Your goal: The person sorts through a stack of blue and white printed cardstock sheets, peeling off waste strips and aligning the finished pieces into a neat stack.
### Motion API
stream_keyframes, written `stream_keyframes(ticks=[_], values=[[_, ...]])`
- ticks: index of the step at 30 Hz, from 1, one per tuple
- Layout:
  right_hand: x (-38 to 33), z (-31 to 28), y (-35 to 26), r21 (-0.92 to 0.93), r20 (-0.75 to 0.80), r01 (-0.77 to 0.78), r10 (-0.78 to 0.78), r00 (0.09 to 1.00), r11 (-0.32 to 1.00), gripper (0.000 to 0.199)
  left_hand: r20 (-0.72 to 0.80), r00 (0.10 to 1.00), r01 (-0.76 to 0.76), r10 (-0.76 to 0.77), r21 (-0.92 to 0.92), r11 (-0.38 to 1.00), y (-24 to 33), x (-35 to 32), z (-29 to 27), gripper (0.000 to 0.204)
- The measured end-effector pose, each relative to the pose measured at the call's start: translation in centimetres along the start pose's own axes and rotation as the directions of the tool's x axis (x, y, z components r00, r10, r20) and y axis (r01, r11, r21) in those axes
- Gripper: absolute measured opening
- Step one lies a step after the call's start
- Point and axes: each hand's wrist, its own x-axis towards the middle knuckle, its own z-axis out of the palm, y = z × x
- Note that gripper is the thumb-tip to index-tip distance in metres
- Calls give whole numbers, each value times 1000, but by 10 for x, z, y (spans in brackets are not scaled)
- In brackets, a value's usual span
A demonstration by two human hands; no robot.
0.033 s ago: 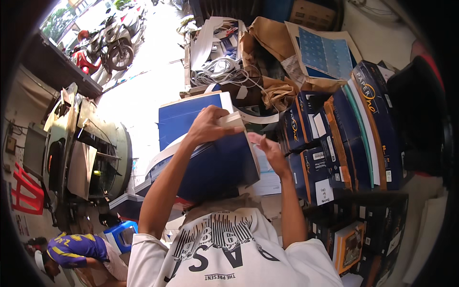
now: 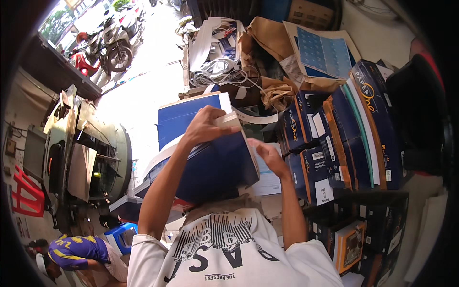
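Note:
In front of my chest a thick stack of blue-covered sheets [image 2: 217, 167] stands tilted, its pale page edges facing right. My left hand [image 2: 206, 125] is closed over the stack's upper corner, thumb along the top edge and fingers on the far side. Just right of the pale edge is my right hand [image 2: 270, 155], fingers extended and holding nothing; whether the fingertips touch the edge is hard to tell. Behind the stack lies another blue-covered pile [image 2: 179, 122]. White printed paper [image 2: 268, 179] shows under my right hand.
Dark blue paper boxes [image 2: 315, 143] are stacked at the right. Coiled white cable [image 2: 222, 67] and crumpled brown paper [image 2: 277, 91] lie at the far side. A grey machine [image 2: 112, 158] stands at the left, near a blue stool [image 2: 122, 237] and a bent-over person [image 2: 81, 253].
My right hand has shifted slightly downward, and its fingers, smeared before, are now clearer. My left hand keeps its grip on the stack.

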Motion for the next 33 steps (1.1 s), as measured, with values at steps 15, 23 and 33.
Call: stream_keyframes(ticks=[15, 23, 33], values=[[-17, 42, 9, -20, -107, -54, 52, 993, 998, 17, 404, 883, 219, -239, 96, 971, -8, -8, -47, 79], [16, 56, 3, -293, -417, 112, -232, 879, 950, 29, 444, 896, 121, -15, -212, 970, -24, -13, -21, 66], [-5, 9, -77, -458, -81, 90, -142, 987, 885, 69, 397, 913, 160, -98, -127, 979, -30, 0, -31, 67]])
